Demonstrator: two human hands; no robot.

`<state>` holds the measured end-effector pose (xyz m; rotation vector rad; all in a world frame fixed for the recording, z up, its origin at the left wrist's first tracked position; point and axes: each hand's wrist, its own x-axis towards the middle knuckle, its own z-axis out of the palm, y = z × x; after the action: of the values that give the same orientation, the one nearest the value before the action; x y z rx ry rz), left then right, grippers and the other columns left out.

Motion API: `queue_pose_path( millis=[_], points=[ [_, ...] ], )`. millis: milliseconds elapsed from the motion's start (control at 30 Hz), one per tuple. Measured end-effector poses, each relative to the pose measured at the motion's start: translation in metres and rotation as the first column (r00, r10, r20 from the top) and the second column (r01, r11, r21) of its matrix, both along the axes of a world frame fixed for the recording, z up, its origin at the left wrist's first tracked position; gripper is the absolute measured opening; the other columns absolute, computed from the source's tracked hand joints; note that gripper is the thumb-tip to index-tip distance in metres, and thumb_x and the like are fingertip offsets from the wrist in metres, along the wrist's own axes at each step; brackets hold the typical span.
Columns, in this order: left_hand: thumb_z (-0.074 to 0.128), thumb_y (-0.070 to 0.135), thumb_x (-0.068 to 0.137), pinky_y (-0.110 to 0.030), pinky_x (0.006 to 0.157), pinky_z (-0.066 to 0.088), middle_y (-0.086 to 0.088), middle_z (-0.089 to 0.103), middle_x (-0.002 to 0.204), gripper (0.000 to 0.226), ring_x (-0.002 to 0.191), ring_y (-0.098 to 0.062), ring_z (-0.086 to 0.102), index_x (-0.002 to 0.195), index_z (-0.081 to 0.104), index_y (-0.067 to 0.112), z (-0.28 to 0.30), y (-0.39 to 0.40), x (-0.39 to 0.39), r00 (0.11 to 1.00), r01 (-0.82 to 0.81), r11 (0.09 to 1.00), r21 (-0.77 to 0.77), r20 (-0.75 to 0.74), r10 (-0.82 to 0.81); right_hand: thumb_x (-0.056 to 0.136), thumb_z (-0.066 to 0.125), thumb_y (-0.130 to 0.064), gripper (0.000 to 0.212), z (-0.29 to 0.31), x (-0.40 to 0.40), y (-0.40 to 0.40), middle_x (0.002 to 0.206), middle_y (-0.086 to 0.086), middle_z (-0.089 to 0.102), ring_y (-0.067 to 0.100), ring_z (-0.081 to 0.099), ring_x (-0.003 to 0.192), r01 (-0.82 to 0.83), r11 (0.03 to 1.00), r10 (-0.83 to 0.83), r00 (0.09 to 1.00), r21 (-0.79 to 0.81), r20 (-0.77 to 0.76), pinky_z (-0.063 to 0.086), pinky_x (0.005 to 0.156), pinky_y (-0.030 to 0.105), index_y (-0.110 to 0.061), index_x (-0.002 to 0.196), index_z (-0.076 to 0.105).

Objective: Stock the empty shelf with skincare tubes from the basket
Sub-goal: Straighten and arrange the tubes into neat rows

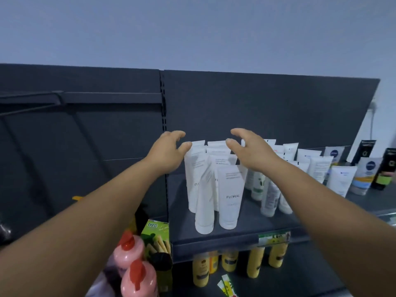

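Observation:
Several white "FLORAL" tubes [230,196] stand cap-down in a tight cluster on the dark shelf [235,234]. One front tube [204,211] leans to the left. My left hand [169,153] hovers at the cluster's upper left with loosely curled fingers, its thumb close to a rear tube's top edge. My right hand [249,148] hovers at the upper right, fingers spread and bent, holding nothing. No basket is in view.
More white tubes [269,200] and blue-logo tubes [366,172] line the shelf to the right, with black tubes [385,168] at the far end. Yellow bottles [255,262] stand on the shelf below. Pink pump bottles [137,277] and a green box [157,236] sit lower left.

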<state>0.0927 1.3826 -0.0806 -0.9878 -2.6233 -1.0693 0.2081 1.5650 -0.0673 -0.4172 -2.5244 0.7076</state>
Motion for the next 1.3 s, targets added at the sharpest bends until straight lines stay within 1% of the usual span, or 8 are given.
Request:
queue_pose_path(
  millis=[233,433,500,600,700,767,967,1300],
  points=[
    [0.045,0.031,0.100,-0.028,0.110,0.029,0.003,0.036,0.152,0.049,0.138,-0.018,0.036,0.146,0.037,0.019,0.021,0.035,-0.040,0.999,0.033,0.935,-0.352,-0.012,-0.040,0.099,0.045,-0.033,0.041,0.017,-0.055,0.039,0.149,-0.006,0.040,0.020,0.042,0.133,-0.104,0.992,0.085,0.966,0.066,0.245,0.038,0.106,0.034,-0.030,0.140,0.044],
    [0.050,0.020,0.097,-0.031,0.109,0.037,0.002,0.049,0.143,0.041,0.131,-0.018,0.046,0.138,0.050,0.016,0.020,0.062,-0.073,0.999,-0.013,0.886,-0.463,-0.051,-0.013,0.096,0.053,-0.020,0.041,0.015,-0.103,0.081,0.144,-0.006,0.047,0.018,0.047,0.129,-0.164,0.977,0.098,0.915,0.138,0.392,0.041,0.100,0.028,-0.028,0.136,0.051],
    [0.053,0.017,0.095,-0.031,0.100,0.045,0.002,0.061,0.128,0.031,0.118,-0.019,0.056,0.124,0.063,0.016,0.017,0.070,-0.084,0.998,-0.029,0.885,-0.465,-0.064,-0.001,0.093,0.060,-0.019,0.039,0.010,-0.115,0.093,0.137,-0.006,0.054,0.016,0.051,0.125,-0.165,0.978,0.101,0.911,0.127,0.399,0.040,0.099,0.026,-0.026,0.131,0.057],
    [0.060,0.016,0.091,-0.028,0.090,0.050,0.004,0.067,0.115,0.023,0.102,-0.016,0.062,0.112,0.070,0.016,0.013,0.079,-0.098,0.998,-0.043,0.895,-0.444,-0.053,0.022,0.086,0.069,-0.021,0.033,0.003,-0.132,0.104,0.120,-0.008,0.064,0.013,0.058,0.113,-0.163,0.981,0.112,0.921,0.110,0.372,0.042,0.095,0.023,-0.024,0.119,0.066],
    [0.064,0.017,0.089,-0.029,0.090,0.052,0.004,0.069,0.110,0.021,0.098,-0.015,0.064,0.108,0.072,0.015,0.010,0.088,-0.105,0.999,-0.049,0.898,-0.437,-0.040,0.035,0.085,0.071,-0.018,0.022,-0.001,-0.144,0.106,0.097,-0.012,0.065,0.009,0.059,0.099,-0.215,0.970,0.162,0.919,0.111,0.359,0.042,0.083,0.021,-0.021,0.106,0.073],
    [0.065,0.017,0.088,-0.030,0.089,0.053,0.002,0.069,0.108,0.020,0.098,-0.017,0.064,0.107,0.073,0.015,0.008,0.093,-0.109,0.998,-0.065,0.889,-0.453,-0.050,0.047,0.084,0.071,-0.017,0.014,-0.003,-0.151,0.106,0.091,-0.012,0.066,0.009,0.061,0.093,-0.247,0.959,0.183,0.916,0.142,0.356,0.043,0.079,0.021,-0.019,0.097,0.076],
    [0.063,0.015,0.090,-0.035,0.088,0.055,-0.001,0.069,0.108,0.017,0.096,-0.020,0.065,0.105,0.072,0.016,0.002,0.095,-0.121,0.993,-0.113,0.896,-0.430,-0.076,0.088,0.084,0.071,-0.019,0.007,-0.005,-0.165,0.107,0.094,-0.006,0.071,0.012,0.064,0.092,-0.225,0.955,0.159,0.938,0.192,0.308,0.052,0.083,0.029,-0.019,0.090,0.076],
    [0.059,0.013,0.091,-0.033,0.086,0.054,0.002,0.070,0.104,0.018,0.096,-0.018,0.064,0.099,0.074,0.017,-0.006,0.095,-0.137,0.987,-0.154,0.938,-0.310,-0.096,0.130,0.087,0.064,-0.016,0.012,-0.012,-0.179,0.112,0.096,-0.005,0.069,0.014,0.063,0.091,-0.158,0.971,0.111,0.963,0.178,0.246,0.049,0.074,0.026,-0.019,0.092,0.075]
  ],
)
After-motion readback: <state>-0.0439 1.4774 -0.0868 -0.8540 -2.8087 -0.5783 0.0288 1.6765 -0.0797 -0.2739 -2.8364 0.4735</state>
